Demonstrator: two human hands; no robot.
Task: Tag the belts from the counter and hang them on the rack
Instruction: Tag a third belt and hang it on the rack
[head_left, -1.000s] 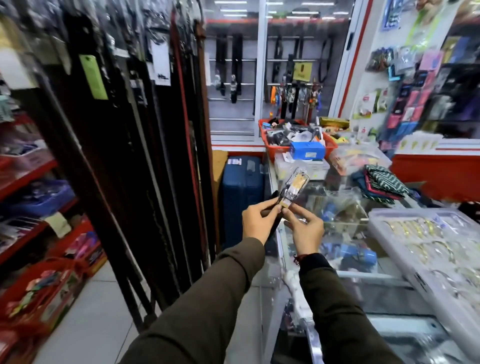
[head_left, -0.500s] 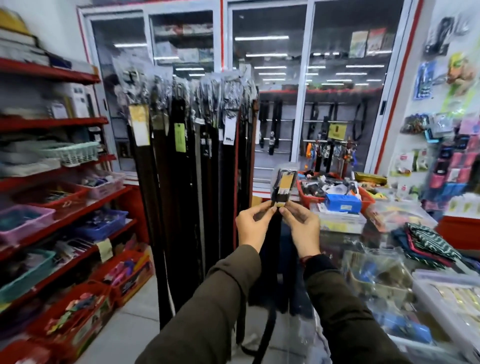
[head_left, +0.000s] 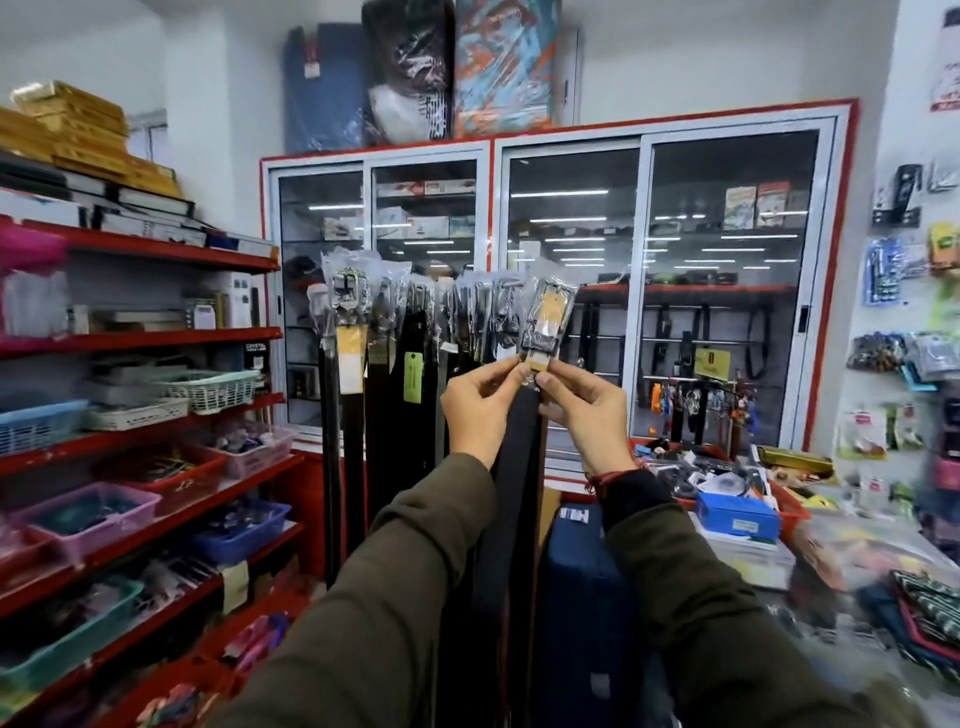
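I hold a black belt (head_left: 511, 467) upright in front of me, its plastic-wrapped buckle (head_left: 548, 319) with a tan tag at the top. My left hand (head_left: 480, 410) pinches the belt just under the buckle from the left. My right hand (head_left: 584, 415) pinches it from the right. The strap hangs down between my sleeves. Just behind stands the rack of hanging belts (head_left: 395, 364), several dark belts with wrapped buckles and yellow and green tags. The buckle I hold is level with the tops of the hung belts, at their right end.
Red shelves (head_left: 156, 343) with baskets of small goods line the left. A glass cabinet (head_left: 571, 291) fills the back wall. A blue suitcase (head_left: 582, 597) stands below my hands. The counter (head_left: 753, 551) at right carries a red tray, a blue box and packets.
Both hands have raised the belt from counter height up to the top of the rack, and my view has tilted upward and left with it. The grip stays the same.
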